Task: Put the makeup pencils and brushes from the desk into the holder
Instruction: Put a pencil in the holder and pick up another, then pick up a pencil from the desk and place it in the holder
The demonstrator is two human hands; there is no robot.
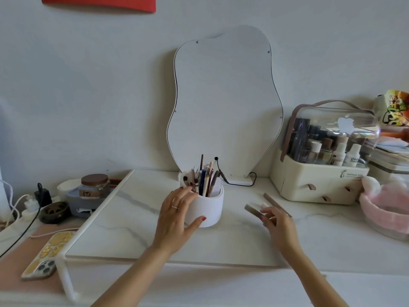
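A white round holder (210, 209) stands mid-desk, filled with several makeup pencils and brushes (204, 179) standing upright. My left hand (177, 216) wraps around the holder's left side, fingers spread, thumb on its front. To the right, my right hand (277, 222) pinches a brown makeup pencil (253, 211) at its near end, just above the desk. Another brown pencil (275, 203) lies on the marble top behind my right fingers.
A wavy mirror (225, 103) leans on the wall behind the holder, its cable trailing right. A cosmetics case (318, 182) and pink basket (382, 209) sit at right. A phone (47, 254), jar (95, 185) and chargers lie left of the raised marble board (137, 229).
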